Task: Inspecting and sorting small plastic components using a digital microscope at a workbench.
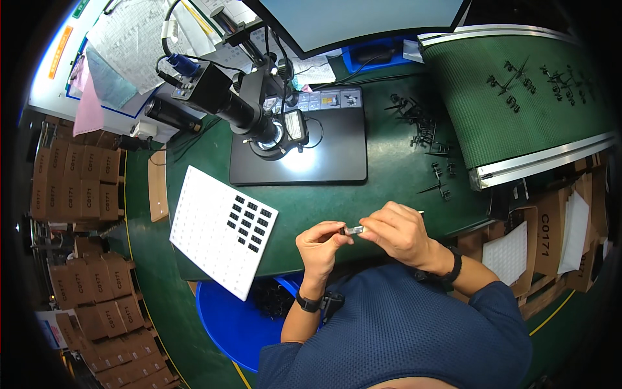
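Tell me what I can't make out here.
All in the head view:
Small dark part: mostly covered by the left hand.
Slim metal-tipped item: mostly hidden by the right hand.
Blue bin: partly hidden by the white tray and left forearm.
Monitor: cut off by the top edge.
Black parts on the green belt: too small for detail.

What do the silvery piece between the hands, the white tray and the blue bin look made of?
Silvery piece: probably metal, shiny, from its bright glint; too small to be sure.
White tray: likely plastic, matte, from its even colour and faint regular grid; foam is possible.
Blue bin: apparently smooth plastic, from its solid colour.
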The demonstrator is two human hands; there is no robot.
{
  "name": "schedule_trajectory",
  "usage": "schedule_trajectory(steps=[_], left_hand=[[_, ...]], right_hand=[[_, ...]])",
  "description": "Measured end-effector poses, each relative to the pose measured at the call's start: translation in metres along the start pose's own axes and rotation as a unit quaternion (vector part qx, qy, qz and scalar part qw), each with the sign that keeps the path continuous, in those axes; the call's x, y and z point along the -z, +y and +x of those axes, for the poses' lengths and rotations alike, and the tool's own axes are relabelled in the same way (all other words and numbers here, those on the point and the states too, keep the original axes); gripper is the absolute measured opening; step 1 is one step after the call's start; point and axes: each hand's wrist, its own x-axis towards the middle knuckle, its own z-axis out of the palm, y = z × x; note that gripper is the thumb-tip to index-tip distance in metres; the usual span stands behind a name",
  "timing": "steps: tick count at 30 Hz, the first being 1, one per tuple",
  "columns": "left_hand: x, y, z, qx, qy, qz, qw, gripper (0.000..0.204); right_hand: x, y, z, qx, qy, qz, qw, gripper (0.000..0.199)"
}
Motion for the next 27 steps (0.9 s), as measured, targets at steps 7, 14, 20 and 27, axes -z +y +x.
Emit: schedule_trajectory(steps=[7, 14, 20, 27], left_hand=[[0.021, -0.001, 0.048, 0.051, 0.065, 0.169, 0.982, 0.026], [0.080, -0.019, 0.131, -0.144, 0.156, 0.451, 0.867, 0.022], [0.084, -0.034, 0.154, -0.104, 0.171, 0.486, 0.851, 0.031], [0.083, -0.019, 0.153, -0.073, 0.154, 0.497, 0.851, 0.037]], right_hand=[[0.005, 0.016, -0.021, -0.073, -0.018, -0.005, 0.997, 0.019], [-0.002, 0.023, -0.036, -0.092, -0.047, -0.002, 0.995, 0.017], [0.001, 0.026, -0.048, -0.117, -0.036, -0.021, 0.992, 0.017], [0.002, 0.030, -0.055, -0.158, -0.044, -0.021, 0.986, 0.017]])
